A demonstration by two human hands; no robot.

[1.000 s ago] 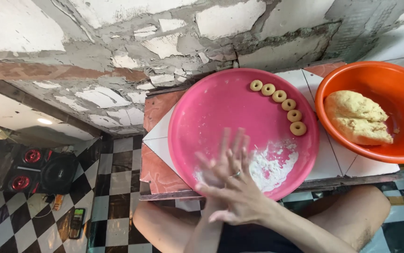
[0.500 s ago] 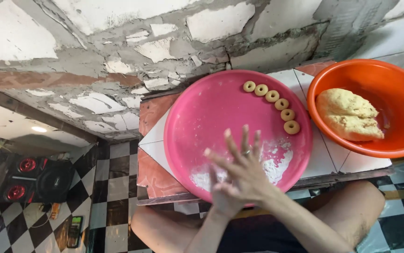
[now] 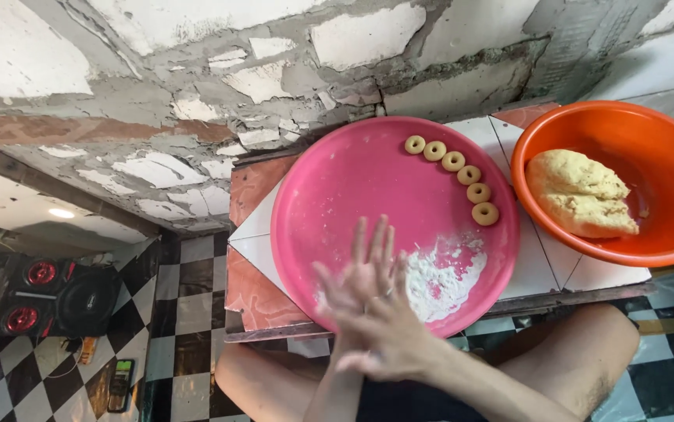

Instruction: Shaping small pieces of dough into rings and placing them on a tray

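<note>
Six dough rings (image 3: 452, 177) already line your pink tray (image 3: 337, 203); most dough (image 3: 579, 193) waits in the orange bowl (image 3: 669, 133). Your left hand (image 3: 352, 285) and right hand (image 3: 390, 332) press flat together, whether they hold dough hidden.

The low bench (image 3: 251, 195) in front of my knees was topped with white and reddish tiles, its front edge worn and chipped. A big round pink tray (image 3: 337, 195) sat on it, covering most of the top and hanging a little over the near edge. At about three o'clock from the tray, touching its rim, an orange basin (image 3: 579, 125) stood on the white tiles and ran past the bench's right end. Bare tile showed at the tray's nine o'clock and in the gap at five o'clock. The bench stood on a black-and-white checkered floor (image 3: 188, 312).
</note>
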